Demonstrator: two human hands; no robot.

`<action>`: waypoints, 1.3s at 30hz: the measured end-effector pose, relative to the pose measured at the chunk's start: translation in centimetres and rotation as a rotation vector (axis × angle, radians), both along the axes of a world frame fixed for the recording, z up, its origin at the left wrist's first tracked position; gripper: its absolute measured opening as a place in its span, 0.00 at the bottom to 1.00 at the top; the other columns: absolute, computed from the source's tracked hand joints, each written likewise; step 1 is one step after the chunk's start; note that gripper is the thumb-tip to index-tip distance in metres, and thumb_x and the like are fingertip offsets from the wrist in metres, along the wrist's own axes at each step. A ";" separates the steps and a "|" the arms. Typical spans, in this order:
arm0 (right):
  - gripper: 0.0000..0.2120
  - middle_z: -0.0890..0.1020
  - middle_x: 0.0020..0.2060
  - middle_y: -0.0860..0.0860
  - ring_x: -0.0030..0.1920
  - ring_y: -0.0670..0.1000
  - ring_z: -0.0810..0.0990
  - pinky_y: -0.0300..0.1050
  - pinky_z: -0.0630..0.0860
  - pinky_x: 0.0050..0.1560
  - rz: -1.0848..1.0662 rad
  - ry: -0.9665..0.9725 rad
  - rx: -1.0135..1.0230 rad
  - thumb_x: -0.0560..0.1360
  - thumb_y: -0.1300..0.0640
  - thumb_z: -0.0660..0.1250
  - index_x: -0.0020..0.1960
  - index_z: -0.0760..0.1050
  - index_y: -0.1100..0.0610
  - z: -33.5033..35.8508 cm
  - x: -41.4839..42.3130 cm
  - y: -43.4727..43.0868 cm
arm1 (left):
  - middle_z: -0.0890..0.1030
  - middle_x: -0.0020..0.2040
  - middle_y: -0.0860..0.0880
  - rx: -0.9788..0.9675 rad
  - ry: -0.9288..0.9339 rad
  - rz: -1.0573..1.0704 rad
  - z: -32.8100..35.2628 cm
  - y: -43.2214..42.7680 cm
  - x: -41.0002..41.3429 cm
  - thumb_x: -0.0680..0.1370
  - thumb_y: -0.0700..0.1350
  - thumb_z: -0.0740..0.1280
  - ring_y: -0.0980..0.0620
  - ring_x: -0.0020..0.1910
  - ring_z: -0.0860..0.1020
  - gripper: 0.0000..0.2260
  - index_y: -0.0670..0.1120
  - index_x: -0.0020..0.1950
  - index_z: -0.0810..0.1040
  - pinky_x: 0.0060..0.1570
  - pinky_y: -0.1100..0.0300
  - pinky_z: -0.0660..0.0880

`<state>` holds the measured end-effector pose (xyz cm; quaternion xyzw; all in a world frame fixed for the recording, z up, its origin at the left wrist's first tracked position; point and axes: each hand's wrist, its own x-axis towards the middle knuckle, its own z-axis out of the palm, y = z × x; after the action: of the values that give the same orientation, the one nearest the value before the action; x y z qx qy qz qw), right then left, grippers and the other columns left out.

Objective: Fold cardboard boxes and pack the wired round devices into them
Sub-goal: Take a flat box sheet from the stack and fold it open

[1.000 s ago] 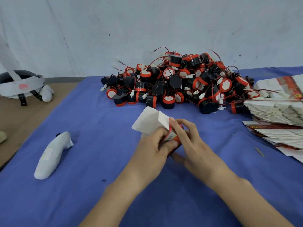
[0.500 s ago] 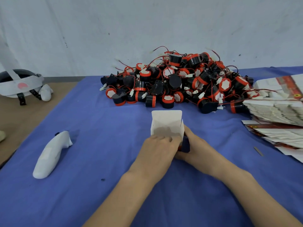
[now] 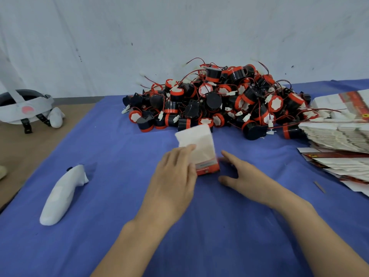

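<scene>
Blue cloth (image 3: pixel 111 148) covers the table across most of the frame. A pale, scuffed white wall (image 3: pixel 139 37) fills the upper half. A bare brown surface (image 3: pixel 30 148) shows along the left edge. Upper left, on the brown: a white-and-black headset (image 3: pixel 24 108) with a white controller (image 3: pixel 57 116) touching its right side. Lower left, on the cloth: a second white controller (image 3: pixel 61 194), lying on its own. Centre top of the cloth, against the wall: a heap of round black-and-red devices (image 3: pixel 217 100) with red wires and white plugs tangled through it. Right edge: a stack of flat box blanks (image 3: pixel 337 134), white with red print, fanned out and touching the heap's right side. A thin grey sliver (image 3: pixel 319 186) lies below the stack. Centre frame, just below the heap: one small box (image 3: pixel 201 144), white with a red band at its near end, motion-blurred. The left hand (image 3: pixel 175 176) lies on the box's left side with fingers straight, not curled round it. The right hand (image 3: pixel 245 176) is spread wide just right of the box and holds nothing. Whether its forefinger touches the red end, I cannot tell.
</scene>
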<state>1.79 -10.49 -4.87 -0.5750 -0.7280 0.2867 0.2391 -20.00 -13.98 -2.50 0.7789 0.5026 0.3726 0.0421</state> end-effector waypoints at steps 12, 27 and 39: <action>0.34 0.76 0.66 0.39 0.67 0.40 0.72 0.42 0.68 0.71 -0.013 0.116 -0.023 0.77 0.48 0.71 0.78 0.61 0.42 0.2 0.1 0.7 | 0.79 0.61 0.50 0.091 0.183 0.008 -0.8 1.0 -1.0 0.79 0.39 0.66 0.48 0.67 0.72 0.15 0.45 0.66 0.75 0.64 0.50 0.72; 0.25 0.75 0.66 0.38 0.61 0.39 0.76 0.37 0.74 0.58 -0.155 0.260 0.047 0.81 0.50 0.66 0.76 0.65 0.47 -0.1 0.7 1.0 | 0.78 0.61 0.52 0.179 0.166 -0.119 0.1 0.3 -0.2 0.77 0.38 0.68 0.49 0.54 0.75 0.14 0.49 0.61 0.79 0.49 0.56 0.78; 0.14 0.62 0.73 0.47 0.48 0.44 0.80 0.45 0.75 0.40 -0.568 0.270 0.364 0.81 0.55 0.64 0.65 0.72 0.45 -0.3 4.3 5.8 | 0.68 0.61 0.62 0.093 -0.046 0.014 0.0 0.5 -2.3 0.80 0.47 0.58 0.63 0.57 0.65 0.14 0.57 0.65 0.71 0.42 0.69 0.67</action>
<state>6.13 -4.73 -5.19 -0.6591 -0.5403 0.1480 0.5017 -22.30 -13.48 -2.47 0.7679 0.4892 0.4134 0.0149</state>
